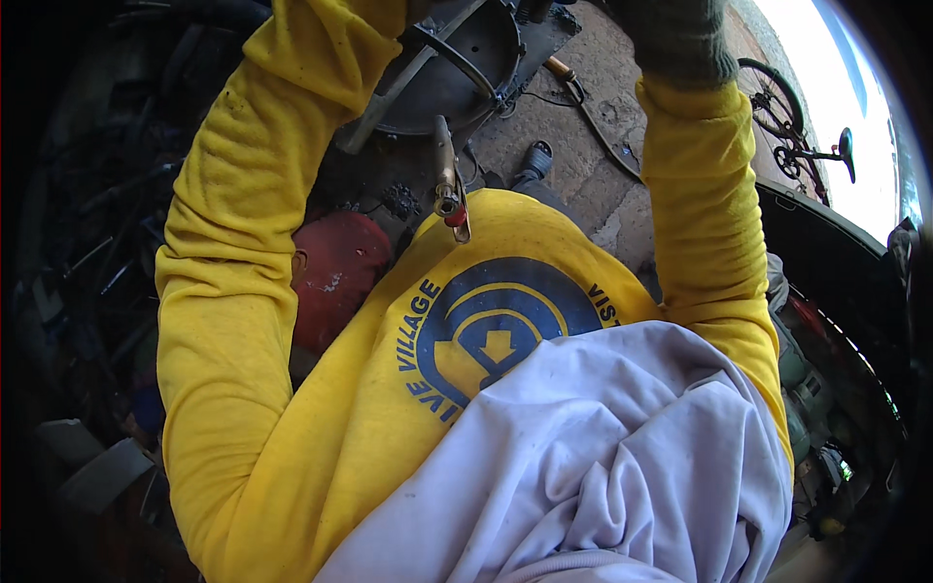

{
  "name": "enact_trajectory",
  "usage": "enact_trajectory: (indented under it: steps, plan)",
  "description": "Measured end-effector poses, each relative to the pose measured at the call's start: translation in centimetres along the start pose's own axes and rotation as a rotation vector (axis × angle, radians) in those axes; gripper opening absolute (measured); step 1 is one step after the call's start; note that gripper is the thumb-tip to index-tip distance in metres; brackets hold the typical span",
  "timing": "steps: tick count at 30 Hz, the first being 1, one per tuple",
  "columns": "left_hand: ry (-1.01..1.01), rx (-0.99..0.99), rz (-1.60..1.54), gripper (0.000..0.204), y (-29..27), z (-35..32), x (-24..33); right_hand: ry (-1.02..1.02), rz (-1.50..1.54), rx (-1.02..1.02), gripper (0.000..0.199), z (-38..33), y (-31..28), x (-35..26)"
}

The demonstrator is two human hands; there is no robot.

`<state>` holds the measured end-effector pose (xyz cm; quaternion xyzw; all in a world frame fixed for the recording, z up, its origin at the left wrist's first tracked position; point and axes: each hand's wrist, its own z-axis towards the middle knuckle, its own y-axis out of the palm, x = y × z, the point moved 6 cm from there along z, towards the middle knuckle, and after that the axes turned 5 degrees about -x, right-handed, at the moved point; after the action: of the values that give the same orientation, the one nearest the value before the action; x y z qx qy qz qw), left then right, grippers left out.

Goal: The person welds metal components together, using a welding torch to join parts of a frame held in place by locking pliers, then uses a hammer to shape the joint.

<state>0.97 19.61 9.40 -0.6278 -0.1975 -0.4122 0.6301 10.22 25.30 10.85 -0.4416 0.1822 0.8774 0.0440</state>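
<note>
I see both arms raised to a dark round metal pan (457,68) up top, stiff and probably heavy, best held by its rim; left hand off frame, gloved right hand (680,39) fingers hidden, can't tell grip.

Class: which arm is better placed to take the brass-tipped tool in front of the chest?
Probably left: the left forearm ends beside the round metal pan, just above the tool. The gloved right hand is farther off, across the paving.
</note>
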Motion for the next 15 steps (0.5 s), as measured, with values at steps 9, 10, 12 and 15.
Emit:
enact_trajectory:
  steps: [9,10,12,15]
  plan:
    - [0.199,-0.182,0.962,0.026,3.1,0.7,0.1,-0.5,-0.618,-0.096,0.045,0.2,-3.8,0.5]
    - [0.195,-0.185,0.967,0.026,3.0,0.3,0.7,-0.597,-0.894,-0.132,0.039,-0.4,-4.1,1.0]
    - [-0.23,-0.183,0.395,0.033,2.4,1.5,1.8,-0.655,-1.256,-0.132,0.035,-3.6,-5.9,1.6]
    - [-0.604,-0.264,0.161,0.045,0.0,-2.7,3.1,-0.545,-0.636,0.018,0.032,-4.7,-4.4,4.5]
